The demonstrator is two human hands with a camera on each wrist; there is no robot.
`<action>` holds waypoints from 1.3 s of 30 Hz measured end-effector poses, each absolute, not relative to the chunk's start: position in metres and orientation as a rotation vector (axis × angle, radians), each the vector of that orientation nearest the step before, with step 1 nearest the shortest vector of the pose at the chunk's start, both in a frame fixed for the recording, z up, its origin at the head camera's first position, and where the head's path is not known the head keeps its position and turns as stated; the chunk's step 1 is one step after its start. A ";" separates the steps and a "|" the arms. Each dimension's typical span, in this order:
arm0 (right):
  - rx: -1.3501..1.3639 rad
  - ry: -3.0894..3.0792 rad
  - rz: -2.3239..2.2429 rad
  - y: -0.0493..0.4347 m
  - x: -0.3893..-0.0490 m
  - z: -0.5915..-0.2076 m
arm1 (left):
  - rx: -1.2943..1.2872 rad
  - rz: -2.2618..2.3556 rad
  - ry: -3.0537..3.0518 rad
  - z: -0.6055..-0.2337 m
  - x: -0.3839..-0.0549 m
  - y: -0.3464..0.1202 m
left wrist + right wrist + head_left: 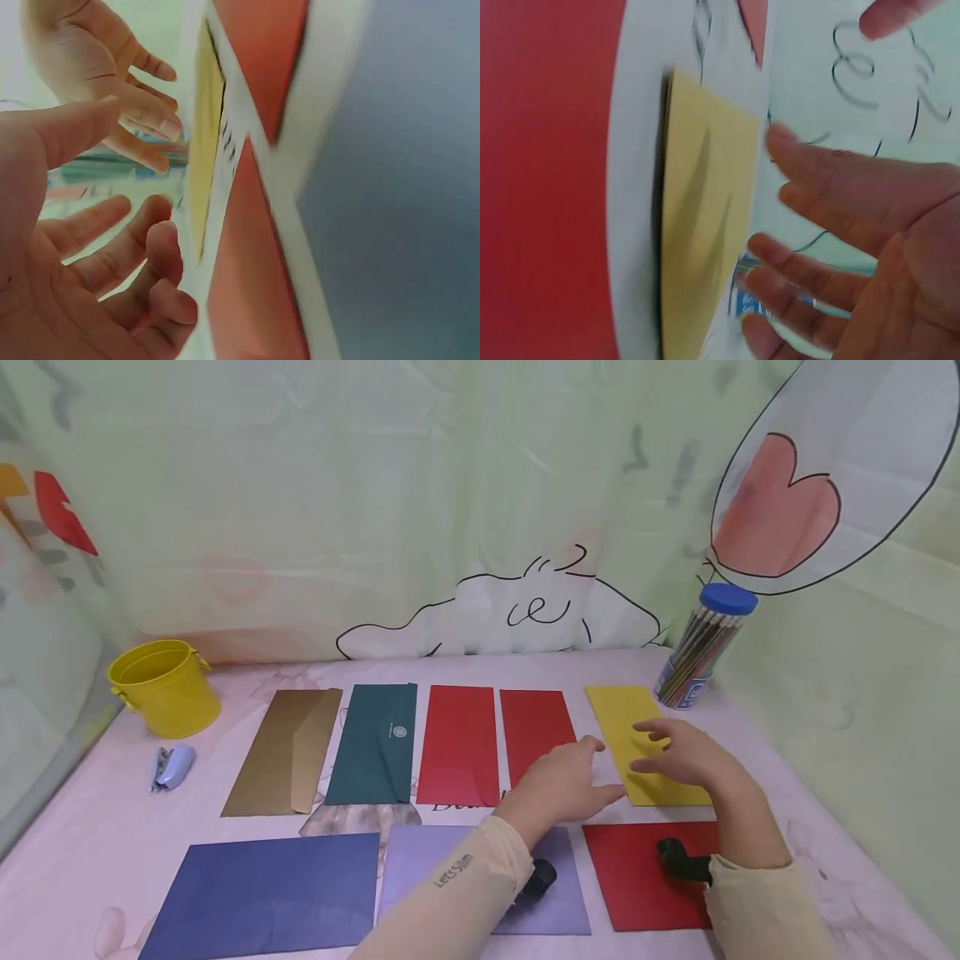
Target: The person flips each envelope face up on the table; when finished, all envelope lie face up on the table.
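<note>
My left hand [561, 779] hovers beside the narrower red envelope [536, 722], thumb and fingers spread and holding nothing. My right hand [688, 753] hangs over the yellow envelope [624, 718], its fingers loosely bent and apart. In the right wrist view the yellow envelope [705, 217] lies to the side of those fingers, and no finger grips it. Beneath the left forearm lies a lilac envelope [420, 860], partly hidden. A wider red envelope [630, 893] lies under the right wrist, which covers its right end.
Leftward along the back row lie another red envelope [459, 743], a dark green one [367, 752] and a brown one [270, 760]. A blue envelope [270, 893] lies front left. Around them stand a yellow bucket [168, 693], a stapler [174, 767] and a blue-lidded pencil jar [701, 652].
</note>
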State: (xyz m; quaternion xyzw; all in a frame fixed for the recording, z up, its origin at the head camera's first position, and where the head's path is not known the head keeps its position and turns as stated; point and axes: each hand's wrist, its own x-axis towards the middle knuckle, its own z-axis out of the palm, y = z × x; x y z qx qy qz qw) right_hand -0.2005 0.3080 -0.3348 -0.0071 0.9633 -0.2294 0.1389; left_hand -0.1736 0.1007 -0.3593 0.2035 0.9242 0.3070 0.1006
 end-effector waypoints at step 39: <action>0.170 2.627 -0.706 0.362 -0.207 -0.347 | 1.075 -0.215 2.931 -0.369 -0.180 0.185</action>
